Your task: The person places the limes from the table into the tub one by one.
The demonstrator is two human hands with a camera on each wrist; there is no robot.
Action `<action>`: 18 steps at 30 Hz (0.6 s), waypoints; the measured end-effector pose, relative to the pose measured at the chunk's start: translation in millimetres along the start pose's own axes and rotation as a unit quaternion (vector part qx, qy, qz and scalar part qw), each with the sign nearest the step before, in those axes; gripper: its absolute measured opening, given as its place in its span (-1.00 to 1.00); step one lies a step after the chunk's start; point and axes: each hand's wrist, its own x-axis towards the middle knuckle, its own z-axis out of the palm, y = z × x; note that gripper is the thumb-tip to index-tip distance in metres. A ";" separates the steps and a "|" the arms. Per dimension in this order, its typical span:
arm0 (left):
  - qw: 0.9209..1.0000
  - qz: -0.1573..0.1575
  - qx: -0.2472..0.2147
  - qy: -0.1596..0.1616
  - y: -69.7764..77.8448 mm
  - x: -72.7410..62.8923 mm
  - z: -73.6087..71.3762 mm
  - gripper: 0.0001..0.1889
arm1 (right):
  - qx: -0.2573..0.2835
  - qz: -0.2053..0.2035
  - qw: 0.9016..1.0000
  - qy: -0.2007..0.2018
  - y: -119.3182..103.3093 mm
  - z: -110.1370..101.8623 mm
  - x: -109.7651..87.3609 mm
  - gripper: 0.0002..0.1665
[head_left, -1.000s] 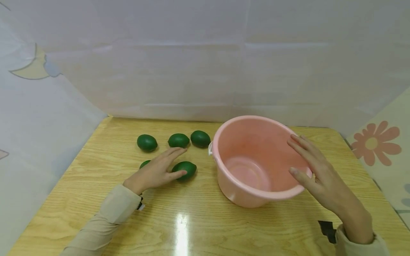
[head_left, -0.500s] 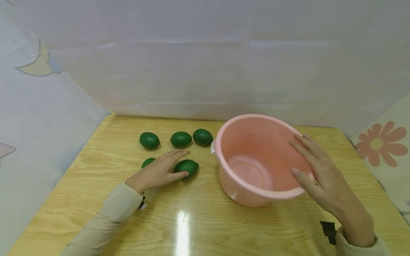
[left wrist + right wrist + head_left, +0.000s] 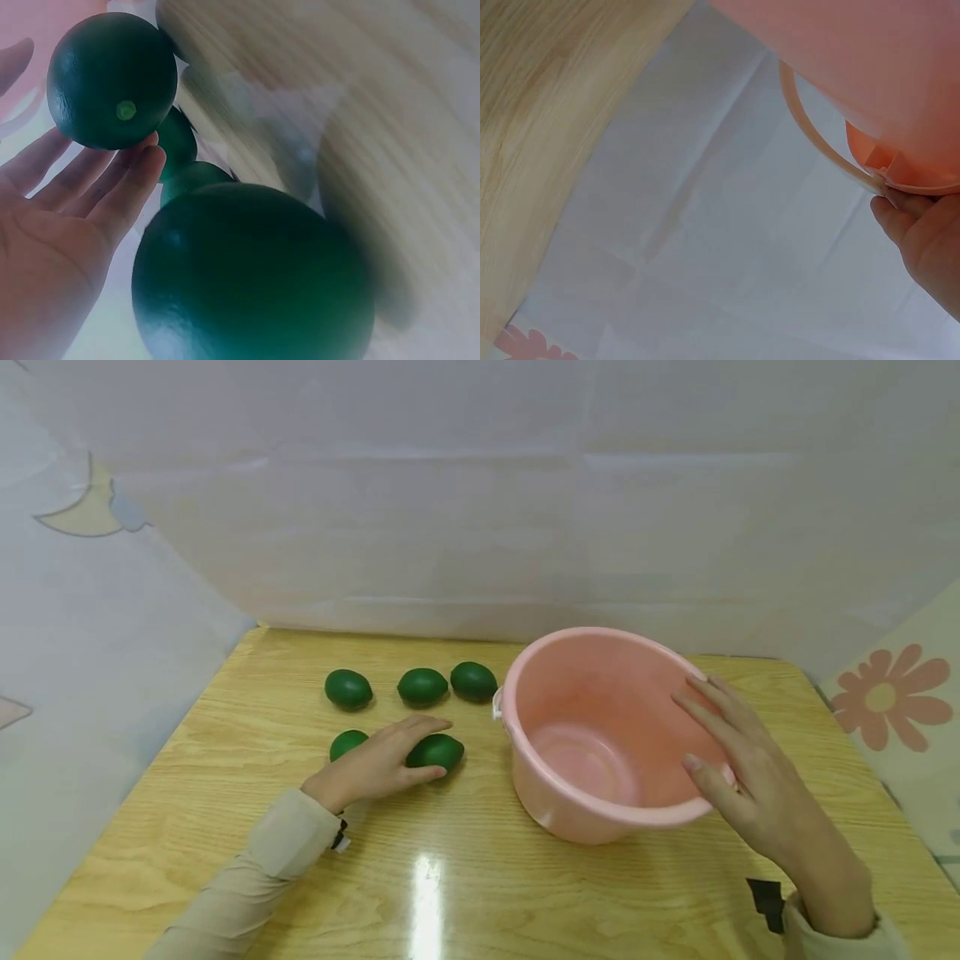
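My left hand (image 3: 378, 762) reaches around a dark green lime (image 3: 437, 752) on the table, with thumb and fingers spread on either side. In the left wrist view, the fingertips lie right at that lime (image 3: 112, 79) and the thumb stands apart from it. A second lime (image 3: 347, 744) is partly hidden behind the hand. On the right, my right hand (image 3: 761, 777) holds the rim of a pink plastic bucket (image 3: 558, 806), index finger and thumb over the edge. The right wrist view shows other fingers under the rim, by the bucket's pale handle (image 3: 810, 131).
Three more limes lie in a back row: one at left (image 3: 348, 690), one in the middle (image 3: 422, 687) and one (image 3: 473, 682) close to the bucket. Behind the wooden table (image 3: 480, 893) hangs a pale sheet (image 3: 450, 552). The bucket's visible floor is bare.
My left hand has moved slightly right, its fingers now farther around the near lime and more of the second lime showing. The right hand and the bucket have stayed in place.
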 end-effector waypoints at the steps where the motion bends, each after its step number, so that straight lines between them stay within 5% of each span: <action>1: 1.000 0.001 0.000 0.000 -0.4 0.3 0.6 -0.31 | 0.002 0.000 1.000 0.000 -0.2 0.3 0.1 -0.27; 18: 1.000 0.006 -0.003 -0.002 -4.7 4.3 3.5 -0.32 | 0.015 0.008 1.000 0.001 -1.1 1.1 0.3 -0.25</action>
